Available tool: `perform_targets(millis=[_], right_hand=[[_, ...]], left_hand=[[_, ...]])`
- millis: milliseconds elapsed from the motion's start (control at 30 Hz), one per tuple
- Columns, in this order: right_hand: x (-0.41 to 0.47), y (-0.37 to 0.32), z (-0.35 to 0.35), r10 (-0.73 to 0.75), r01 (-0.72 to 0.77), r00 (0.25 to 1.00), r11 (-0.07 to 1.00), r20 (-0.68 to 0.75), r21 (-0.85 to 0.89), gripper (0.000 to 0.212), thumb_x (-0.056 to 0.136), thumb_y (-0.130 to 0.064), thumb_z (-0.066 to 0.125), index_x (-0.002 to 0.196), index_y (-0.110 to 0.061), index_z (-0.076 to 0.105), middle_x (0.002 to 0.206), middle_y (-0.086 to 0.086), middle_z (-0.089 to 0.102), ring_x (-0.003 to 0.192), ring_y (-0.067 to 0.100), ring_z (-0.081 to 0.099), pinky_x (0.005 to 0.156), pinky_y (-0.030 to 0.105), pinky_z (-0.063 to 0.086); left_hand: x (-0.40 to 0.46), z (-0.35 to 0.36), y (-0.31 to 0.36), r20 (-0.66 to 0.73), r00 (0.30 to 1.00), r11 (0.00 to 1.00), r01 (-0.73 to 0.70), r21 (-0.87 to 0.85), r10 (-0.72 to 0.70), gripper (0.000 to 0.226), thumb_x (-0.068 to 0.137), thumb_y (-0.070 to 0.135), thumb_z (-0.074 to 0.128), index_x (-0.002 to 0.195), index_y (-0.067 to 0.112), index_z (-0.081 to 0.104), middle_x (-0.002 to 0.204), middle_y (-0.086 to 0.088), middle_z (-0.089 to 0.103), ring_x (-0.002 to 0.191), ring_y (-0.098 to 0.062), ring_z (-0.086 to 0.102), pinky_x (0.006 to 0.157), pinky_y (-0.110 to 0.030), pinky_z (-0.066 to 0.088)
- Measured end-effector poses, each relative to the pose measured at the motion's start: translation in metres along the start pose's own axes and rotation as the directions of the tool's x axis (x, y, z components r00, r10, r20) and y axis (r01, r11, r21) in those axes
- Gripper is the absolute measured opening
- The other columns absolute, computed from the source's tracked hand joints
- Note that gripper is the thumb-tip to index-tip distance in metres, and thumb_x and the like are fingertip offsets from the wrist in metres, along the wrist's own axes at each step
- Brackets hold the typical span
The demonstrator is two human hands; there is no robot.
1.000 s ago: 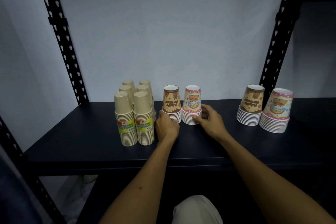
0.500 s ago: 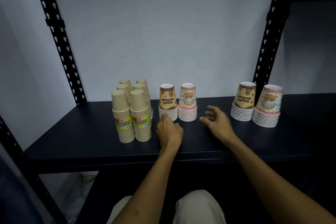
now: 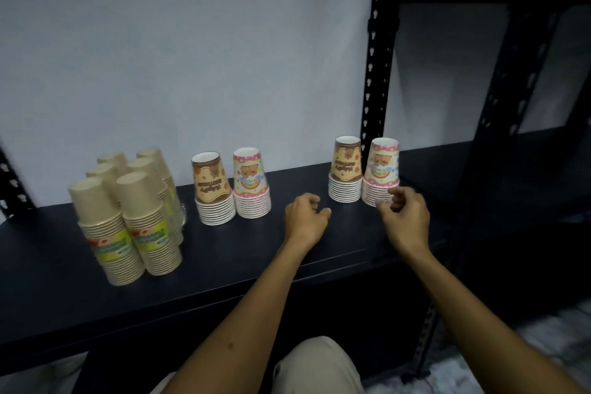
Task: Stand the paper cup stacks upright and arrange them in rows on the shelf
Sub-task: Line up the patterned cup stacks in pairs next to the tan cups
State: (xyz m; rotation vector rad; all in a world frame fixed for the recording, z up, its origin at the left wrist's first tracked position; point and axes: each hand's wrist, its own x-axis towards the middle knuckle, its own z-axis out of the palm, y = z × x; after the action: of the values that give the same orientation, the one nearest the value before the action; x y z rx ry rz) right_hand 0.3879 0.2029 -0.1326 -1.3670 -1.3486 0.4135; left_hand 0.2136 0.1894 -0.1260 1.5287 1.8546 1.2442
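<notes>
All the cup stacks stand upright on the shelf (image 3: 224,253): plain brown stacks (image 3: 128,217) at left, one printed pair (image 3: 232,189) beside them, another printed pair (image 3: 364,169) well apart at right. Both the left hand (image 3: 305,217) and right hand (image 3: 404,217) hover loosely curled, gripping nothing. What seems left is closing that gap.

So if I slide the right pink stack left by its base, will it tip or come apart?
Probably slides fine: the pink stack sits rim-down on the shelf, wide at the base, short. It looks light, being paper, so a push high up might lift or skew the top cup. The right hand is nearest; the brown stack beside it would likely get shoved along.
</notes>
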Motion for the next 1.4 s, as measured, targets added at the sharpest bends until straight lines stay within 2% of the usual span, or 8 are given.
perform_targets(millis=[133, 233, 333, 467, 567, 700, 1067, 1400], right_hand=[[0.022, 0.012, -0.009, 0.076, -0.074, 0.995, 0.997, 0.059, -0.034, 0.065, 0.078, -0.020, 0.078, 0.131, -0.007, 0.044, 0.135, 0.017, 0.037, 0.115, 0.027, 0.049, 0.093, 0.025, 0.037], [0.039, 0.018, -0.007, 0.110, -0.108, 0.985, 0.994, 0.131, -0.021, 0.086, 0.072, -0.026, 0.083, 0.141, -0.009, 0.034, 0.142, 0.017, 0.037, 0.128, 0.029, 0.043, 0.102, 0.033, 0.038], [0.050, 0.020, -0.003, 0.123, -0.125, 0.974, 0.992, 0.190, -0.003, 0.093, 0.069, -0.032, 0.084, 0.144, -0.012, 0.033, 0.144, 0.014, 0.038, 0.129, 0.028, 0.043, 0.105, 0.041, 0.041], [0.056, 0.023, 0.002, 0.103, -0.106, 0.971, 0.994, 0.216, 0.005, 0.085, 0.066, -0.034, 0.085, 0.137, -0.018, 0.041, 0.136, 0.010, 0.038, 0.119, 0.025, 0.051, 0.102, 0.041, 0.046], [0.059, 0.026, 0.005, 0.101, -0.102, 0.970, 0.995, 0.219, -0.007, 0.081, 0.067, -0.029, 0.086, 0.135, -0.020, 0.043, 0.132, 0.009, 0.040, 0.116, 0.023, 0.052, 0.102, 0.039, 0.046], [0.060, 0.031, 0.009, 0.072, -0.070, 0.979, 0.997, 0.193, -0.015, 0.074, 0.071, -0.025, 0.083, 0.133, -0.020, 0.045, 0.126, 0.010, 0.050, 0.115, 0.025, 0.054, 0.098, 0.045, 0.049], [0.047, 0.025, 0.010, -0.002, 0.012, 0.952, 0.999, 0.306, -0.031, 0.068, 0.077, -0.028, 0.078, 0.137, -0.022, 0.045, 0.131, 0.006, 0.056, 0.116, 0.020, 0.057, 0.097, 0.036, 0.049], [0.000, -0.023, 0.023, -0.102, 0.053, 0.839, 0.993, 0.534, 0.107, 0.064, 0.081, -0.013, 0.073, 0.138, -0.016, 0.045, 0.129, 0.002, 0.059, 0.106, 0.007, 0.055, 0.087, 0.018, 0.043]], left_hand=[[0.018, 0.022, 0.006, 0.035, 0.999, 1.000, -0.006, -0.011, 0.006, 0.066, 0.080, 0.029, 0.075, 0.136, 0.010, 0.046, 0.133, -0.010, 0.055, 0.121, -0.023, 0.054, 0.100, -0.034, 0.046], [0.032, 0.032, 0.009, 0.038, 0.999, 1.000, 0.002, -0.025, -0.001, 0.081, 0.077, 0.031, 0.078, 0.143, 0.010, 0.036, 0.143, -0.011, 0.047, 0.131, -0.026, 0.046, 0.105, -0.036, 0.042], [0.045, 0.039, 0.011, 0.044, 0.999, 0.998, 0.006, -0.070, -0.003, 0.093, 0.074, 0.030, 0.080, 0.148, 0.011, 0.027, 0.149, -0.012, 0.039, 0.136, -0.027, 0.039, 0.109, -0.040, 0.038], [0.056, 0.047, 0.012, 0.057, 0.998, 0.991, -0.019, -0.132, 0.027, 0.094, 0.074, 0.024, 0.081, 0.148, 0.010, 0.025, 0.148, -0.010, 0.043, 0.134, -0.024, 0.043, 0.108, -0.037, 0.040], [0.061, 0.050, 0.014, 0.041, 0.996, 0.986, -0.071, -0.154, 0.078, 0.074, 0.075, 0.017, 0.080, 0.138, 0.010, 0.043, 0.133, -0.005, 0.058, 0.120, -0.021, 0.056, 0.095, -0.027, 0.044], [0.064, 0.054, 0.013, 0.016, 0.995, 0.984, -0.094, -0.151, 0.097, 0.054, 0.076, 0.017, 0.078, 0.125, 0.013, 0.057, 0.121, -0.003, 0.066, 0.110, -0.019, 0.062, 0.089, -0.025, 0.046], [0.040, 0.029, 0.008, -0.030, 0.998, 0.994, -0.055, -0.095, 0.053, 0.056, 0.078, 0.021, 0.077, 0.128, 0.013, 0.054, 0.123, -0.005, 0.064, 0.114, -0.022, 0.060, 0.087, -0.025, 0.044], [-0.010, -0.039, -0.024, -0.160, 0.987, 1.000, 0.002, -0.019, -0.005, 0.052, 0.073, 0.025, 0.081, 0.119, 0.016, 0.059, 0.116, 0.001, 0.068, 0.107, -0.018, 0.062, 0.081, -0.023, 0.044]])
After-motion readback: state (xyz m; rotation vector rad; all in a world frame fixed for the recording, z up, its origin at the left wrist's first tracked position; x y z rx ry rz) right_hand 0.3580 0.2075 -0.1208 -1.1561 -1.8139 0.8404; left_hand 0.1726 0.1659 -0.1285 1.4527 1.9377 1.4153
